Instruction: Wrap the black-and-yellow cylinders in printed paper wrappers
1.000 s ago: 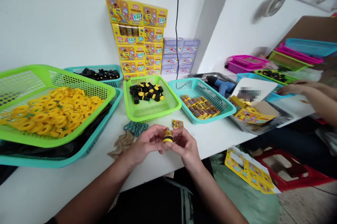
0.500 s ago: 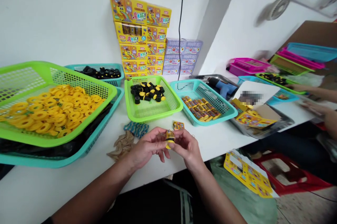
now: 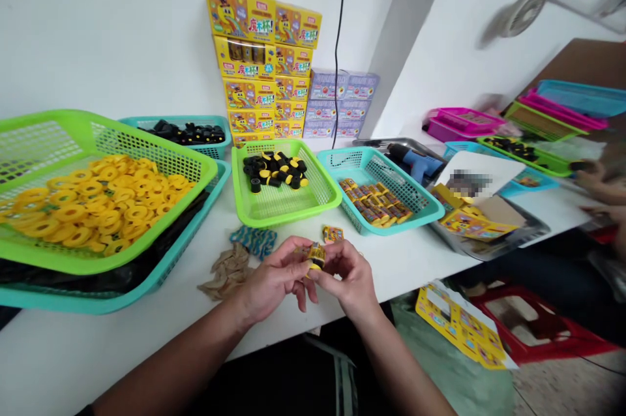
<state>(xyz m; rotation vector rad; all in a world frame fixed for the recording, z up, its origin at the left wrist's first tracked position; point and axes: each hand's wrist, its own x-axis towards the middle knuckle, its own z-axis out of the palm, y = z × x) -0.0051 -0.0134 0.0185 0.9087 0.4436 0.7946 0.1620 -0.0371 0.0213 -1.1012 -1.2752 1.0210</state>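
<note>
The left hand (image 3: pixel 274 279) and right hand (image 3: pixel 349 280) come together above the white bench (image 3: pixel 63 364), their fingertips (image 3: pixel 299 258) pinching a small black-and-yellow cylinder (image 3: pixel 317 254) between them, with printed yellow paper around it. A loose printed wrapper (image 3: pixel 332 233) lies on the bench just beyond the hands. The cylinder looks light and stiff, but it is small and the thin paper may slip or crease, so its hard ends seem the best place to grip. Behind it, a lime-green basket (image 3: pixel 288 210) holds similar black-and-yellow pieces, and a teal basket (image 3: pixel 415 201) holds wrapped sticks.
</note>
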